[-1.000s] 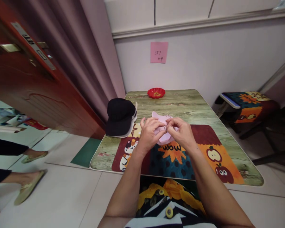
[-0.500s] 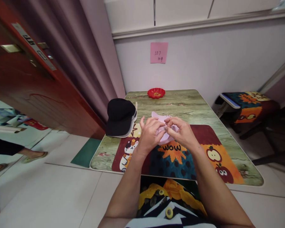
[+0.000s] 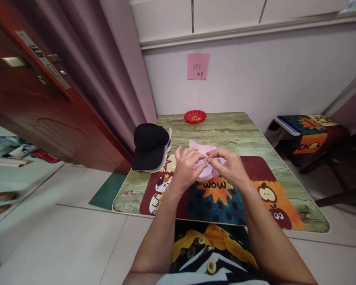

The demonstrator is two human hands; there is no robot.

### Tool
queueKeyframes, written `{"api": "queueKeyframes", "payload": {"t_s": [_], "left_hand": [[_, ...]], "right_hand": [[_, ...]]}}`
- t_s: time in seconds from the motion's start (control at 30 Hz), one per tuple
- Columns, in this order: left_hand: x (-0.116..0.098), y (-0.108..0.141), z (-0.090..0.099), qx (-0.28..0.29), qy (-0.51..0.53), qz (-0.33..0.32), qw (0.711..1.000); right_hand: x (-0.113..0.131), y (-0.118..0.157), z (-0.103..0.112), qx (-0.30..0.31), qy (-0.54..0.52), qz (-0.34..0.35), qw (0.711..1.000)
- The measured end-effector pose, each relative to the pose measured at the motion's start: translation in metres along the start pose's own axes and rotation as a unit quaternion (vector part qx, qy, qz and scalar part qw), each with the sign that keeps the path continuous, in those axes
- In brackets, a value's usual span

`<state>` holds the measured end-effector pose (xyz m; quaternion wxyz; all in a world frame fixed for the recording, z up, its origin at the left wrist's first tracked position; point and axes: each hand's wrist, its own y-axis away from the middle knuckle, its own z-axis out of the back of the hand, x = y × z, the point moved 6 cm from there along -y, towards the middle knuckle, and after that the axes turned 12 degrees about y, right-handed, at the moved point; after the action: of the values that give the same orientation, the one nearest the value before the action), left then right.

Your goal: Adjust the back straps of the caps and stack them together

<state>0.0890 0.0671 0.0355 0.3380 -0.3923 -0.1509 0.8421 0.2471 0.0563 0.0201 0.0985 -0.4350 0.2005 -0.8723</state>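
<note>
A pale pink dish-like item [image 3: 207,173] lies on the patterned mat [image 3: 195,202], partly covered by my hands. My left hand [image 3: 186,168] is over its left side, thumb and fingers bent together around something small that I cannot make out. From the right, my right hand [image 3: 227,164] pinches with thumb and forefinger at the same spot, its fingertips close to the left ones. Small dark specks show on the pink item's upper edge beyond my fingers.
A black cap [image 3: 150,146] sits at the table's left edge. A red scalloped dish [image 3: 195,116] is near the back of the wood-patterned table [image 3: 234,128]. A stool with a printed cover [image 3: 310,130] stands at the right. Another person's feet [image 3: 0,202] show at far left.
My right fingertips have shifted very slightly, and the pink item shows a little more between my hands. At far left the other person's feet and leg have moved.
</note>
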Motion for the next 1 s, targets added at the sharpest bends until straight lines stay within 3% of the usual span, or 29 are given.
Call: {"api": "queueKeyframes", "payload": {"t_s": [0.3,0.57,0.8,1.0], "left_hand": [[-0.006,0.002,-0.004,0.015,-0.021,-0.025,0.999],[0.001,0.001,-0.006,0.017,-0.004,-0.018,1.0],[0.004,0.002,-0.01,0.029,-0.007,-0.022,0.999],[0.004,0.0,-0.008,0.047,-0.002,-0.012,0.999]], "right_hand": [[0.007,-0.002,0.004,0.02,0.073,-0.009,0.997],[0.003,-0.005,0.0,0.042,0.059,0.003,0.997],[0.006,-0.008,0.0,0.046,0.132,0.032,0.99],[-0.001,-0.005,-0.003,0.039,0.063,-0.003,0.997]]}}
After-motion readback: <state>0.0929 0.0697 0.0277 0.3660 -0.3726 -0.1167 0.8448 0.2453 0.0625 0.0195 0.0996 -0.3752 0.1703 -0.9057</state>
